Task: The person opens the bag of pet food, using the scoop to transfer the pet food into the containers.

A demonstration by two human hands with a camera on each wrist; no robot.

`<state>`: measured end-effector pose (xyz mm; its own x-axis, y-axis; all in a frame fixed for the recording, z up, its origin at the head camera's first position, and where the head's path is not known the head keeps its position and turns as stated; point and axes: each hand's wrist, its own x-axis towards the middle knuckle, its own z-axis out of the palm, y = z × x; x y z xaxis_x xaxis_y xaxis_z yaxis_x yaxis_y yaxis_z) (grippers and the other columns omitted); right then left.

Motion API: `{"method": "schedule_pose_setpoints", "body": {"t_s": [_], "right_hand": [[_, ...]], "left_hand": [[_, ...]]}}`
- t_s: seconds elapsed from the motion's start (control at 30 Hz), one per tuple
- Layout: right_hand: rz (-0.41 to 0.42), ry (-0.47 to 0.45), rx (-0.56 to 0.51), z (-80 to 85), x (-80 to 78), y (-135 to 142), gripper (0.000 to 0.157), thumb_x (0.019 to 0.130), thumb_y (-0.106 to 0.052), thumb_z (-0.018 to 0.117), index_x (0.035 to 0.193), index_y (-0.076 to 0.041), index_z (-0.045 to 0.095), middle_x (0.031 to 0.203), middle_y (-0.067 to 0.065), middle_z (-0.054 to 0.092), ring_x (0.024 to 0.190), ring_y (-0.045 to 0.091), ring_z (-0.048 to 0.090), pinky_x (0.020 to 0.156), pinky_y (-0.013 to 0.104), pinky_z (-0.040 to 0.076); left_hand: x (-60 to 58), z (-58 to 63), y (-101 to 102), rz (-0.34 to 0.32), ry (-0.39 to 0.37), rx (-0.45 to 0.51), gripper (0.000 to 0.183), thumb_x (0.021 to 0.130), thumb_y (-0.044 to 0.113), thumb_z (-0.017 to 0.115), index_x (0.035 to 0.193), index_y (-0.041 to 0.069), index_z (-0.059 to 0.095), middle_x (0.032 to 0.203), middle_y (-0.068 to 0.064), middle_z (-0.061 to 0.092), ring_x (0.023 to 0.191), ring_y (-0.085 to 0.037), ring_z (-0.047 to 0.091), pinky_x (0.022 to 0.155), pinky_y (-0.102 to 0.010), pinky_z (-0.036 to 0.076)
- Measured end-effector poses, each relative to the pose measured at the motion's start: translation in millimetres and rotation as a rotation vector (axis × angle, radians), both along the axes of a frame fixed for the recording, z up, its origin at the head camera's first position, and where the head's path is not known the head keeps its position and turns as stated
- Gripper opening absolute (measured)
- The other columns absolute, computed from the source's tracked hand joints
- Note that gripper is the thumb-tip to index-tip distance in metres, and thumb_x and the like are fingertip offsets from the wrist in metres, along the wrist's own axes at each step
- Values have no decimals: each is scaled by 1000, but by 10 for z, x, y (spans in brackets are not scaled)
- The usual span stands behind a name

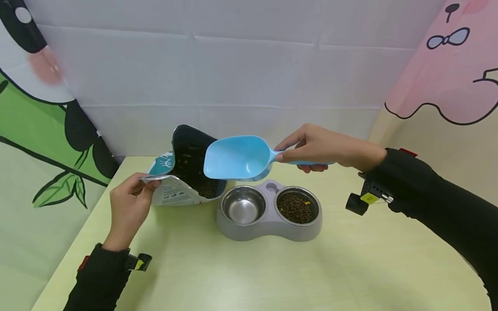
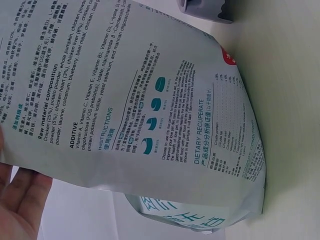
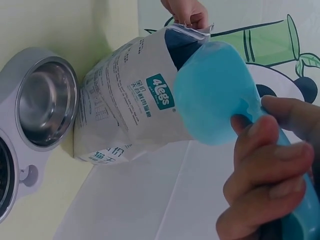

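Note:
My right hand (image 1: 323, 147) grips the handle of a light blue scoop (image 1: 237, 155), held level at the mouth of the bag and above the left bowl. Nothing shows inside the scoop in the head view. My left hand (image 1: 130, 207) pinches the rim of an open pet food bag (image 1: 177, 192), which leans with its dark inside facing me. Brown kibble (image 1: 208, 188) lies within it. Below the scoop stands a grey double feeder (image 1: 249, 233). Its left steel bowl (image 1: 244, 205) is bare; the right bowl (image 1: 319, 211) contains brown kibble with a few yellow bits.
A pale yellow-green table (image 1: 233, 276) carries the bag and feeder. Behind it rises a creased white backdrop (image 1: 253, 73), with a panda drawing (image 1: 39, 86) at the left and a pink figure (image 1: 447, 82) at the right. Each wrist wears a small camera (image 1: 359, 201).

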<state>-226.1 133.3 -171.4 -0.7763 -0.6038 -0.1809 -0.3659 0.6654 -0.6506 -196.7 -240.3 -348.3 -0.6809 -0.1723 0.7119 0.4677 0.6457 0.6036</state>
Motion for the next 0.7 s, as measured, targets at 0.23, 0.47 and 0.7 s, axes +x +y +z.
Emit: {"method": "schedule_pose_setpoints", "body": {"t_s": [0.23,0.47,0.7], "right_hand": [[12,10,7,-6,1,-111,19,85,-37,60,103,-30,64,59,11,49,44,20,35,41,28,31],[28,17,6,-10,1,-219,17,86,-35,59,102,-31,64,57,11,49,43,19,34,40,27,29],[54,48,19,54,49,-364,14,86,-33,59,99,-32,65,56,10,48,42,18,32,40,27,28]], "left_hand": [[2,10,7,-1,-3,-2,18,81,6,65,98,2,62,94,-10,65,88,10,52,75,-9,40],[-5,7,3,1,0,-4,17,80,6,65,97,2,62,93,-10,66,87,10,52,75,-8,40],[-1,-1,2,6,-9,-4,16,81,6,65,96,2,62,93,-9,66,87,11,52,74,-9,40]]}}
